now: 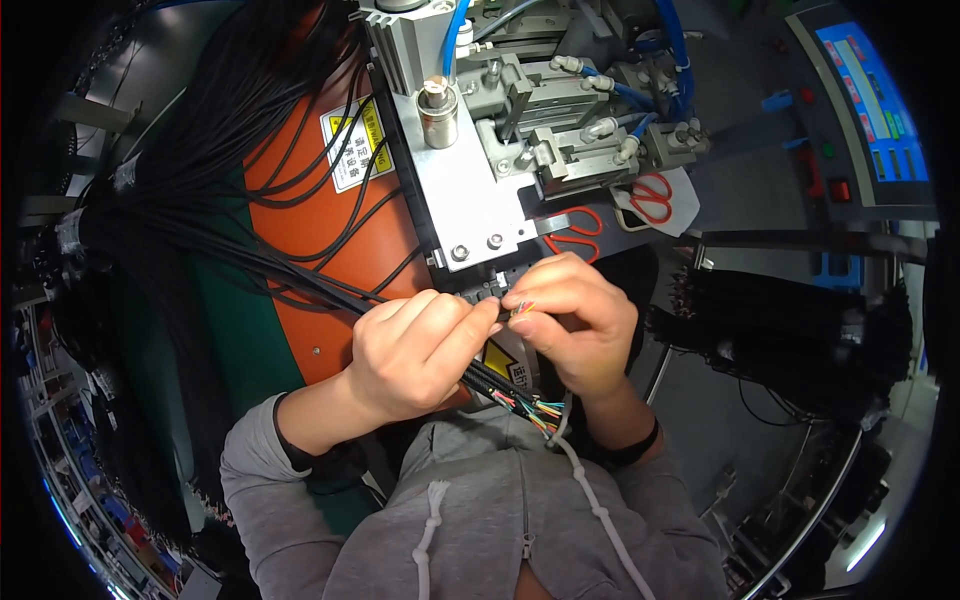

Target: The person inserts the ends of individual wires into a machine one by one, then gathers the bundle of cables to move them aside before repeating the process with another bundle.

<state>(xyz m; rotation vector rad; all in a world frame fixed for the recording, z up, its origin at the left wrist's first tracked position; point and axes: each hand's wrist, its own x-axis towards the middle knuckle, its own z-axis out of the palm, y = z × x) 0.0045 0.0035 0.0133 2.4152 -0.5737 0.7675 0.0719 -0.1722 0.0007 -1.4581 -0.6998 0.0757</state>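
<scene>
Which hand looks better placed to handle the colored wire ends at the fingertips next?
Likely the right hand: its thumb and forefinger flank the colored wire ends, while the left hand sits just to their left.

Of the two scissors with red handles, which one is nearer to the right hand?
The lower scissors, just above the right hand in the picture; the other scissors lie farther up and to the right.

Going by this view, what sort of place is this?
Probably a cable-assembly workshop: bundled black cables, a metal machine with blue hoses, and a lit control screen at right.
</scene>
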